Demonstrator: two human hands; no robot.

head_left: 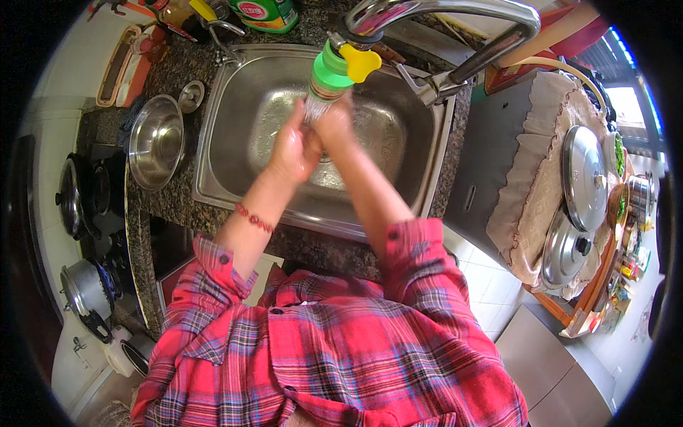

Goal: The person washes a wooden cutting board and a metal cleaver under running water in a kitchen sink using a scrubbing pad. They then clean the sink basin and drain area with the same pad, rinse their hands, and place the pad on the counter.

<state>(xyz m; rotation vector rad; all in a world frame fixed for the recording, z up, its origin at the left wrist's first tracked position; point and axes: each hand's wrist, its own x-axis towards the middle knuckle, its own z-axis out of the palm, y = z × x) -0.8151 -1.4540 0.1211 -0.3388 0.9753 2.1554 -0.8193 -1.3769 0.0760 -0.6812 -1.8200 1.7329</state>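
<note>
Water runs from a green filter nozzle [332, 74] with a yellow lever [361, 62] over both my hands. My left hand [296, 147] has its wet palm turned inward and its thumb raised, with a red beaded bracelet on the wrist. Against it lies my right hand [335, 124], blurred, with its fingertips partly hidden under the nozzle. I see no object in either hand. Below them is a stainless steel sink [240, 128] with a wet basin. The chrome faucet spout [493, 50] arches above from the right.
Left of the sink, a steel bowl [156, 143] and a sink strainer [191, 96] sit on the granite counter [176, 69]. A second small tap [224, 45] stands at the back-left corner. Pot lids [584, 176] rest on a cloth-covered surface at right. A pressure cooker [88, 291] stands far left.
</note>
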